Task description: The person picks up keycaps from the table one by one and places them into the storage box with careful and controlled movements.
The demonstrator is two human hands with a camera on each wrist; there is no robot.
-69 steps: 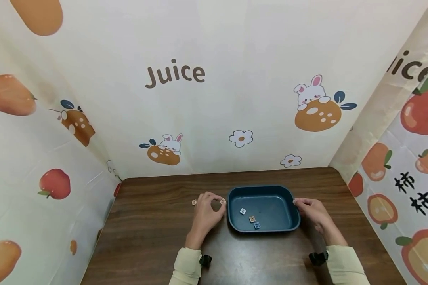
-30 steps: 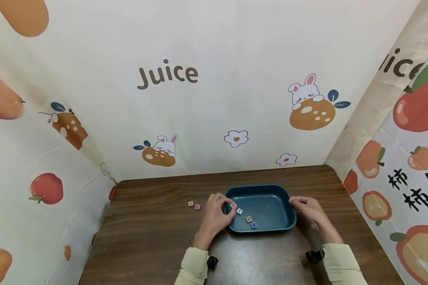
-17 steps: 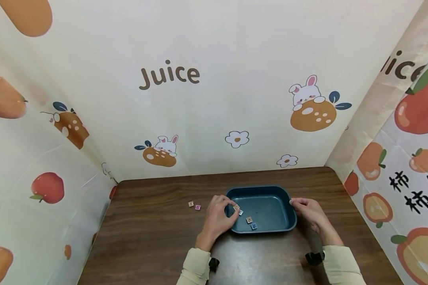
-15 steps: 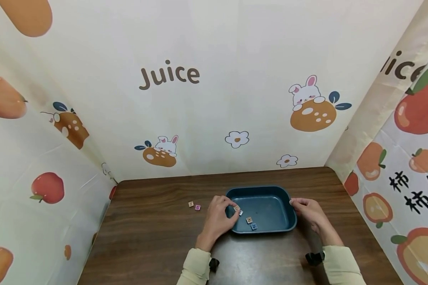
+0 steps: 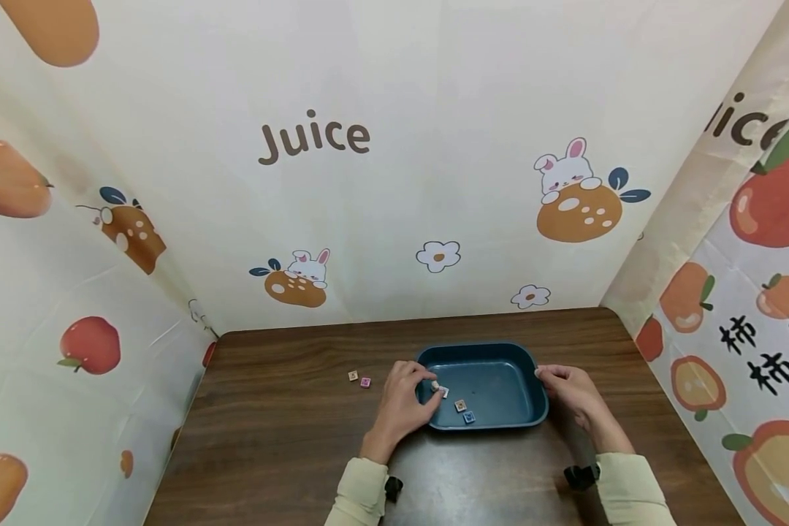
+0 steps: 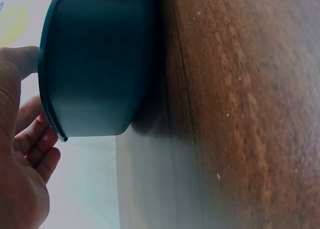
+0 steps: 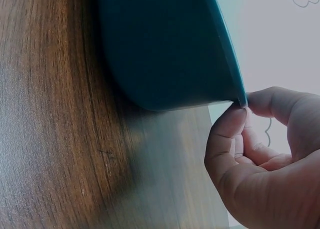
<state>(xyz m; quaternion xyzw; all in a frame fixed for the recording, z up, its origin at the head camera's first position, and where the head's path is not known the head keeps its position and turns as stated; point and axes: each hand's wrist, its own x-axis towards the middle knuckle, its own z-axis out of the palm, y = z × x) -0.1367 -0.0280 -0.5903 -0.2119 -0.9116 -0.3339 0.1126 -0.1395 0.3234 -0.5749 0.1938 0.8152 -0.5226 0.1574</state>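
A dark teal tray (image 5: 500, 418) sits on the wooden table. My left hand (image 5: 402, 400) reaches over its left rim and holds a small beige cube (image 5: 435, 385) between thumb and index finger, low inside the tray. Close to those fingertips lies a white cube (image 5: 443, 392). A beige-brown cube (image 5: 460, 405) and a blue cube (image 5: 470, 417) lie further right in the tray. In the left wrist view the tray wall (image 6: 100, 64) hides the fingertips of my left hand (image 6: 22, 154). My right hand (image 7: 270, 149) pinches the tray's right rim between thumb and index finger.
A beige cube (image 5: 353, 375) and a pink cube (image 5: 365, 382) lie on the table (image 5: 269, 424), left of my left hand. Printed cloth with fruit and rabbits (image 5: 394, 190) hangs behind the table and at both sides.
My left hand has brought the beige cube rightward from beside the tray over its left rim and inside. Lately the cube has tilted between the fingers. The right hand stays on the rim.
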